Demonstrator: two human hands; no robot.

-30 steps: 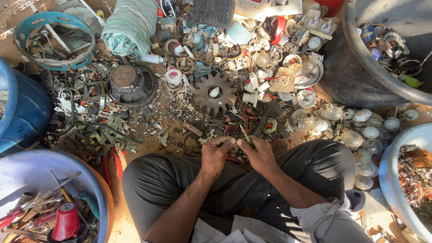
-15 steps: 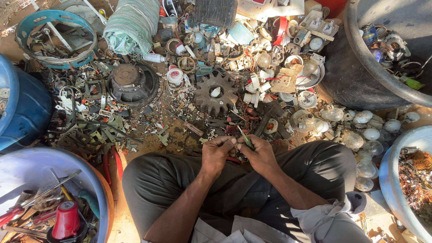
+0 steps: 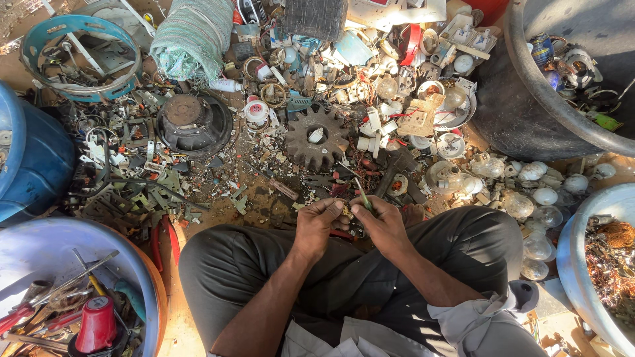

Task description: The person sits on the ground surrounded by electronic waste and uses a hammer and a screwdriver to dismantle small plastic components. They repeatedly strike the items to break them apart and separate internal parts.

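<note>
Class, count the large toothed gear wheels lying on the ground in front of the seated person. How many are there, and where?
1. The gear lies flat in the scrap just beyond the hands, right of the black speaker. Smaller ones may be hidden in the clutter.

- Your left hand [image 3: 316, 225] sits just above your crossed legs, fingers curled inward, thumb and fingertips pinched together at the top.
- Your right hand [image 3: 380, 221] is close beside it, fingers closed in a grip, knuckles turned outward.
- The two hands almost meet at the fingertips, at the centre of your lap.
- Both forearms are bare and run up from your body, converging toward the hands.
- Wrists are roughly straight, the right one slightly bent inward.
</note>
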